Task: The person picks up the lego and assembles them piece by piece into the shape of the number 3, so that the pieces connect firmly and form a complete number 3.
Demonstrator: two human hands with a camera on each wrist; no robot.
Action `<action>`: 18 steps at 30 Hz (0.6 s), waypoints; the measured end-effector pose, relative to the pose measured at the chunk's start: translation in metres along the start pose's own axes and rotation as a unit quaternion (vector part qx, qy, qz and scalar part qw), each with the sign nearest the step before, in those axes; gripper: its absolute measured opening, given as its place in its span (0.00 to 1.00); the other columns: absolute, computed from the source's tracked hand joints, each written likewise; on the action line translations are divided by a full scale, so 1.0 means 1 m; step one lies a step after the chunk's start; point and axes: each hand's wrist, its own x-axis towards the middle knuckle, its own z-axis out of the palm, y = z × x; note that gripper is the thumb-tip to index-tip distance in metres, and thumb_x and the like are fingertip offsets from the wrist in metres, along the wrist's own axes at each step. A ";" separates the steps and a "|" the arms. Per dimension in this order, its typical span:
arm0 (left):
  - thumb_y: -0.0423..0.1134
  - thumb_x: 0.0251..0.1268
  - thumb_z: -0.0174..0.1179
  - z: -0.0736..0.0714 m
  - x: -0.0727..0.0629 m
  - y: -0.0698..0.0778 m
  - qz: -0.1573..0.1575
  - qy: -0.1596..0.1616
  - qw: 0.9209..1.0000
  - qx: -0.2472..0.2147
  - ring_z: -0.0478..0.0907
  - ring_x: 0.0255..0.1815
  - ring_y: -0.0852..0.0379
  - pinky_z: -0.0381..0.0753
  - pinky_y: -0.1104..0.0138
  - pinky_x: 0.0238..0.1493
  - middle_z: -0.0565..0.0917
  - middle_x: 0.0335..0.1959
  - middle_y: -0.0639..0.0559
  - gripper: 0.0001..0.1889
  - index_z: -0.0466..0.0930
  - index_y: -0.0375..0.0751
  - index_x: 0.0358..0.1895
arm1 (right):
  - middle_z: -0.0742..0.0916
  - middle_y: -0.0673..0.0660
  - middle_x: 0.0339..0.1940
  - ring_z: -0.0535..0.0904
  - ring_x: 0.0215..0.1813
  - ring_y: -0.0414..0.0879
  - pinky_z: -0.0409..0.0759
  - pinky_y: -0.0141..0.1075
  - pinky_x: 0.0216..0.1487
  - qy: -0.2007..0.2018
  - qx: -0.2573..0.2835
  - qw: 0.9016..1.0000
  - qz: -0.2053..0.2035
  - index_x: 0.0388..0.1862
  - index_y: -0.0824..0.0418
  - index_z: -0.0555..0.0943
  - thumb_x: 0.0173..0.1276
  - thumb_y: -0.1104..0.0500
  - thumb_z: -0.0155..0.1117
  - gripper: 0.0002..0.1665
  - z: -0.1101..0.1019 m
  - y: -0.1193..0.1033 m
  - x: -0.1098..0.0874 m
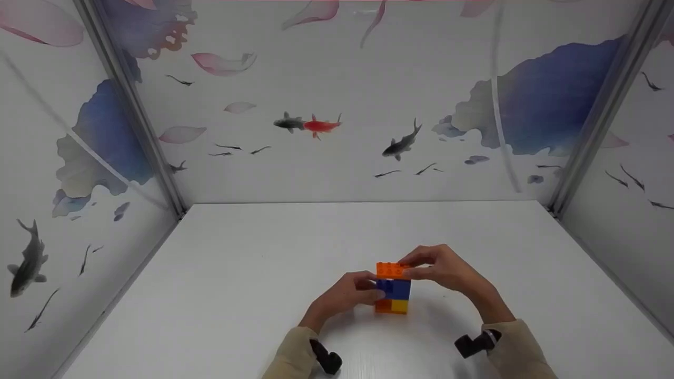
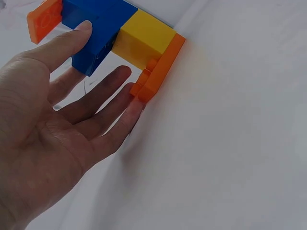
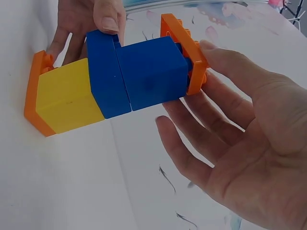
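A small tower of toy building bricks stands on the table. At its foot lies a flat orange brick (image 3: 33, 98), with a yellow brick (image 3: 67, 98) on one end. Above come two blue bricks, the lower one (image 3: 103, 81) jutting toward my left hand (image 1: 342, 295), the upper one (image 3: 153, 72) on top of it. My left thumb and fingers pinch the jutting lower blue brick from the left. With thumb and fingertips, my right hand (image 1: 447, 268) holds a second flat orange brick (image 1: 389, 270) at the tower's top. It sits tilted, blue studs showing beneath it.
The white table (image 1: 237, 252) runs back to a panel (image 1: 342, 173) printed with fish and petals. Similar side panels stand left and right, joined by metal posts (image 1: 131, 105). Black wrist cameras (image 1: 476, 343) sit at both sleeves.
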 end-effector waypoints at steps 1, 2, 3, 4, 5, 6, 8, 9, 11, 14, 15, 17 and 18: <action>0.47 0.68 0.63 0.000 0.000 0.000 0.000 0.000 1.000 0.002 0.82 0.54 0.56 0.84 0.58 0.59 0.85 0.56 0.52 0.18 0.80 0.51 0.59 | 0.88 0.57 0.50 0.84 0.52 0.50 0.86 0.44 0.55 -0.003 0.004 1.000 0.003 0.51 0.54 0.87 0.65 0.47 0.71 0.19 0.000 0.000 0.000; 0.47 0.68 0.63 0.000 0.000 0.000 0.000 0.001 1.000 0.003 0.82 0.54 0.56 0.83 0.57 0.60 0.85 0.55 0.52 0.18 0.80 0.51 0.59 | 0.88 0.58 0.51 0.84 0.51 0.50 0.86 0.43 0.54 -0.006 0.010 1.000 0.005 0.51 0.55 0.87 0.65 0.47 0.71 0.20 0.000 0.001 0.000; 0.47 0.68 0.64 0.000 0.000 0.001 -0.001 0.002 1.000 0.003 0.82 0.54 0.56 0.83 0.57 0.60 0.85 0.55 0.53 0.18 0.80 0.52 0.59 | 0.88 0.59 0.52 0.85 0.51 0.50 0.87 0.42 0.53 -0.010 0.016 1.000 0.007 0.52 0.56 0.86 0.65 0.47 0.71 0.20 0.001 0.001 0.000; 0.47 0.68 0.64 0.001 0.000 0.001 -0.001 0.003 1.000 0.005 0.82 0.54 0.56 0.83 0.57 0.60 0.85 0.55 0.53 0.18 0.80 0.51 0.59 | 0.88 0.60 0.52 0.85 0.50 0.50 0.87 0.40 0.52 -0.014 0.022 1.000 0.009 0.52 0.57 0.86 0.65 0.48 0.71 0.20 0.001 0.002 0.001; 0.47 0.68 0.64 0.001 0.000 0.001 -0.002 0.004 1.000 0.007 0.82 0.54 0.56 0.83 0.57 0.60 0.85 0.55 0.53 0.18 0.80 0.52 0.59 | 0.87 0.61 0.53 0.86 0.49 0.50 0.87 0.39 0.50 -0.019 0.029 0.999 0.011 0.52 0.58 0.85 0.66 0.48 0.71 0.20 0.002 0.002 0.001; 0.48 0.68 0.64 0.001 0.000 0.001 -0.005 0.005 1.000 0.008 0.82 0.53 0.56 0.83 0.57 0.60 0.85 0.55 0.54 0.18 0.80 0.52 0.58 | 0.87 0.61 0.53 0.86 0.48 0.50 0.88 0.38 0.49 -0.023 0.035 0.999 0.011 0.52 0.59 0.85 0.66 0.49 0.71 0.21 0.002 0.002 0.001; 0.48 0.68 0.64 0.001 0.000 0.001 -0.009 0.005 1.000 0.009 0.82 0.53 0.56 0.83 0.57 0.60 0.85 0.54 0.54 0.17 0.81 0.53 0.58 | 0.87 0.63 0.54 0.87 0.48 0.51 0.88 0.38 0.48 -0.032 0.047 0.998 0.010 0.52 0.61 0.84 0.66 0.50 0.71 0.20 0.003 0.003 0.001; 0.48 0.68 0.64 0.001 0.000 0.000 -0.009 0.005 1.000 0.010 0.82 0.53 0.57 0.83 0.57 0.60 0.85 0.54 0.54 0.17 0.81 0.53 0.57 | 0.87 0.64 0.54 0.87 0.48 0.51 0.88 0.39 0.47 -0.036 0.052 0.998 0.011 0.52 0.61 0.84 0.67 0.51 0.71 0.20 0.003 0.004 0.002; 0.48 0.68 0.64 0.001 0.000 0.000 -0.011 0.004 1.000 0.011 0.82 0.53 0.57 0.83 0.57 0.60 0.85 0.54 0.54 0.17 0.81 0.52 0.57 | 0.86 0.64 0.54 0.87 0.48 0.51 0.88 0.41 0.47 -0.043 0.068 0.997 0.020 0.52 0.62 0.83 0.67 0.51 0.70 0.20 0.003 0.005 0.002; 0.47 0.68 0.64 0.001 0.000 0.001 -0.006 0.002 1.000 0.009 0.82 0.54 0.56 0.84 0.57 0.59 0.85 0.55 0.53 0.17 0.80 0.51 0.58 | 0.86 0.64 0.55 0.87 0.50 0.52 0.88 0.44 0.47 -0.051 0.093 0.994 0.038 0.52 0.62 0.83 0.67 0.51 0.70 0.21 0.003 0.008 0.003; 0.47 0.68 0.64 0.001 0.000 0.001 -0.004 0.002 1.000 0.008 0.82 0.54 0.56 0.84 0.57 0.59 0.85 0.55 0.53 0.17 0.80 0.51 0.58 | 0.86 0.64 0.56 0.86 0.51 0.52 0.88 0.44 0.47 -0.053 0.101 0.992 0.045 0.52 0.62 0.82 0.67 0.50 0.70 0.21 0.002 0.009 0.003; 0.47 0.68 0.64 0.001 0.000 0.001 -0.002 0.002 1.000 0.006 0.82 0.54 0.56 0.84 0.58 0.59 0.85 0.56 0.53 0.18 0.80 0.52 0.59 | 0.85 0.63 0.57 0.86 0.52 0.52 0.88 0.45 0.48 -0.057 0.118 0.990 0.056 0.52 0.62 0.82 0.66 0.50 0.71 0.22 0.002 0.011 0.004; 0.47 0.68 0.64 0.001 0.001 0.001 -0.002 0.001 1.000 0.006 0.82 0.54 0.56 0.84 0.58 0.59 0.85 0.55 0.53 0.18 0.80 0.52 0.59 | 0.85 0.62 0.57 0.85 0.52 0.52 0.88 0.45 0.49 -0.059 0.123 0.989 0.060 0.51 0.62 0.82 0.66 0.49 0.71 0.21 0.002 0.012 0.004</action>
